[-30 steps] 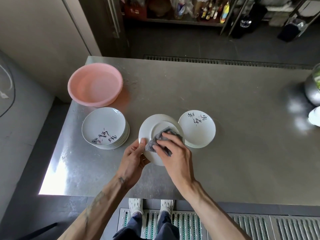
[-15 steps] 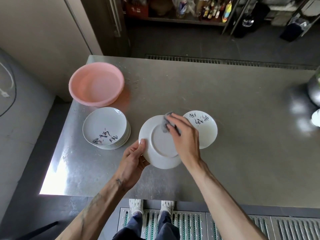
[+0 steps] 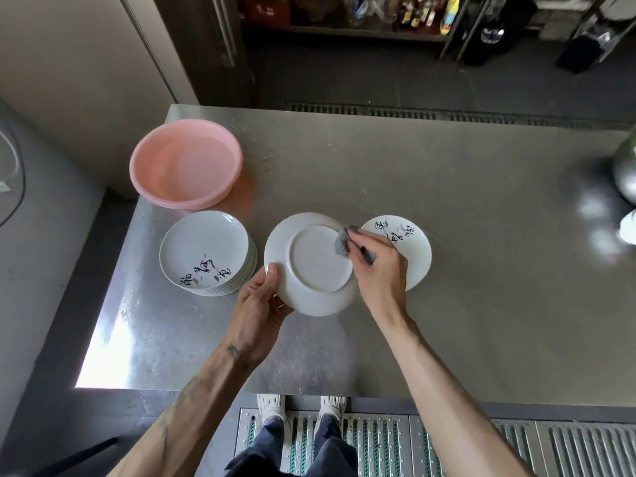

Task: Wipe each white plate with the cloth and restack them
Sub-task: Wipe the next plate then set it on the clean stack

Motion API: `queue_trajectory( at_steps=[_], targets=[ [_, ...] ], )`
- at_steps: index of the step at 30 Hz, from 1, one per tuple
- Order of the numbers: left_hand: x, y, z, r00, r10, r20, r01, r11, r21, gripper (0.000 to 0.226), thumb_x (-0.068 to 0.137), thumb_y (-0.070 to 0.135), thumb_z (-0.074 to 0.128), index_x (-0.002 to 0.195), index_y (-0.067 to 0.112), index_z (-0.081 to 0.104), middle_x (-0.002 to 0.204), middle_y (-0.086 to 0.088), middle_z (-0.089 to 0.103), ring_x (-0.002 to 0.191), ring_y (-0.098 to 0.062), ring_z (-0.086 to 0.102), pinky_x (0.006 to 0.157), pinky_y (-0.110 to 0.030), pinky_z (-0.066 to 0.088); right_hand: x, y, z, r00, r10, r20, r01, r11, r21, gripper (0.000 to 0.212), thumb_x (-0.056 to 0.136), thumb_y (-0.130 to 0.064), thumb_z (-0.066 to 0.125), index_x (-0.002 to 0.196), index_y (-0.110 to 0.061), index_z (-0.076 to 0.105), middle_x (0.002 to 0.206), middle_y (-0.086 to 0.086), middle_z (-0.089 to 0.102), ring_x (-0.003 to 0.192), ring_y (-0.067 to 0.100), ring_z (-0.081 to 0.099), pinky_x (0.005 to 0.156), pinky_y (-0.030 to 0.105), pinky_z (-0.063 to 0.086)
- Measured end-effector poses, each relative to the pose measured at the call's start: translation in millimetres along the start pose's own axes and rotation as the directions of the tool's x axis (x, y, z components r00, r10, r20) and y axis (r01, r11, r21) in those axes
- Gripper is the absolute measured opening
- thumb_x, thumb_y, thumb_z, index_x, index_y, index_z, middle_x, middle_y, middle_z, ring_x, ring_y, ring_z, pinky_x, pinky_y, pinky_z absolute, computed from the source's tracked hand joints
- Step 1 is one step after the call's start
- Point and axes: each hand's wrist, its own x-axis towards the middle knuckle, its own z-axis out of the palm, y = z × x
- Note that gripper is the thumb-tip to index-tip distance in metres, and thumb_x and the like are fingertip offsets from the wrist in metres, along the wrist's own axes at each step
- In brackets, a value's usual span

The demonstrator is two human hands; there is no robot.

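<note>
Step judged: underside wipe. Over table (image 3: 481,287), inverted round white ceramic plate (image 3: 311,266) clamped at 8 o'clock rim by left hand (image 3: 260,302) grip. Crumpled grey cloth (image 3: 341,243) pinched in right hand (image 3: 380,270) grip, pressed at 2 o'clock. Next: restack on decorated white plate (image 3: 418,251) at 3 o'clock.

counter (image 3: 454,321): stainless steel
far left corner: pink basin (image 3: 186,163)
just before it: stack of white plates (image 3: 203,249)
centre: lettered white plate (image 3: 418,251)
</note>
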Motion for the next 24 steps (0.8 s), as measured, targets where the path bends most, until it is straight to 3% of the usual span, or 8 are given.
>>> queue_trajectory(
  at_steps=[5, 9, 13, 16, 19, 22, 24],
  targets=[
    [8, -1, 7, 0.996, 0.042, -0.074, -0.045, 0.998, -0.05, 0.034, 0.107, 0.032, 0.047, 0.116, 0.015, 0.076, 0.122, -0.01, 0.072, 0.109, -0.018, 0.068, 0.088, -0.035, 0.06, -66, 6, 19, 0.988, 0.033, -0.153, -0.029, 0.999, 0.029, 0.027, 0.092, -0.002, 0.071, 0.116, -0.013, 0.077, 0.121, -0.007, 0.069, 0.114, 0.0, 0.064, 0.098, 0.015, 0.049],
    [5, -10, 8, 0.995, 0.036, -0.094, -0.042, 0.997, -0.071, 0.036, 0.107, 0.032, 0.046, 0.118, 0.013, 0.075, 0.124, -0.015, 0.071, 0.11, -0.021, 0.068, 0.089, -0.036, 0.06, -78, 6, 29, 0.99, -0.033, -0.137, 0.023, 0.997, -0.073, 0.03, 0.091, -0.003, 0.071, 0.117, -0.016, 0.077, 0.125, -0.007, 0.067, 0.116, -0.004, 0.061, 0.1, 0.013, 0.047],
    [2, -13, 10, 0.991, 0.041, -0.129, -0.053, 0.995, -0.089, 0.035, 0.108, 0.029, 0.046, 0.118, 0.012, 0.074, 0.12, -0.011, 0.072, 0.107, -0.018, 0.069, 0.085, -0.034, 0.06, -53, 3, 23, 0.981, 0.095, -0.169, -0.092, 0.995, 0.025, 0.033, 0.092, 0.001, 0.066, 0.117, -0.017, 0.077, 0.125, -0.007, 0.069, 0.118, 0.003, 0.062, 0.103, 0.017, 0.046],
    [7, -14, 17, 0.984, 0.054, -0.171, -0.076, 0.989, -0.126, 0.035, 0.108, 0.027, 0.045, 0.111, 0.009, 0.074, 0.112, -0.015, 0.073, 0.1, -0.022, 0.069, 0.087, -0.039, 0.061, -79, -4, 35, 0.983, -0.017, -0.181, 0.009, 0.999, -0.045, 0.03, 0.093, -0.003, 0.069, 0.119, -0.016, 0.076, 0.132, -0.003, 0.065, 0.121, 0.004, 0.062, 0.104, 0.023, 0.049],
    [6, -14, 22, 0.983, 0.039, -0.178, -0.067, 0.986, -0.153, 0.034, 0.108, 0.03, 0.046, 0.101, 0.003, 0.065, 0.095, -0.021, 0.064, 0.087, -0.025, 0.061, 0.087, -0.039, 0.052, -95, -11, 51, 0.982, -0.141, -0.128, 0.127, 0.986, -0.112, 0.028, 0.093, -0.005, 0.071, 0.119, -0.015, 0.076, 0.136, 0.0, 0.063, 0.126, 0.008, 0.06, 0.106, 0.022, 0.048],
    [4, -14, 21, 0.992, 0.028, -0.123, -0.054, 0.977, -0.208, 0.043, 0.11, 0.03, 0.041, 0.125, -0.008, 0.056, 0.127, -0.031, 0.063, 0.115, -0.035, 0.065, 0.103, -0.04, 0.054, -84, -16, 54, 0.962, -0.272, -0.028, 0.263, 0.948, -0.18, 0.026, 0.094, -0.005, 0.069, 0.119, -0.011, 0.076, 0.136, 0.006, 0.062, 0.132, 0.019, 0.057, 0.109, 0.029, 0.047],
    [6, -14, 20, 0.994, 0.038, -0.098, -0.058, 0.977, -0.207, 0.053, 0.109, 0.03, 0.042, 0.134, -0.016, 0.049, 0.134, -0.03, 0.061, 0.127, -0.037, 0.06, 0.11, -0.042, 0.048, -80, -11, 49, 0.957, -0.288, -0.025, 0.278, 0.941, -0.192, 0.027, 0.094, -0.003, 0.069, 0.119, -0.01, 0.075, 0.137, 0.006, 0.062, 0.132, 0.017, 0.056, 0.109, 0.029, 0.047]
  ],
)
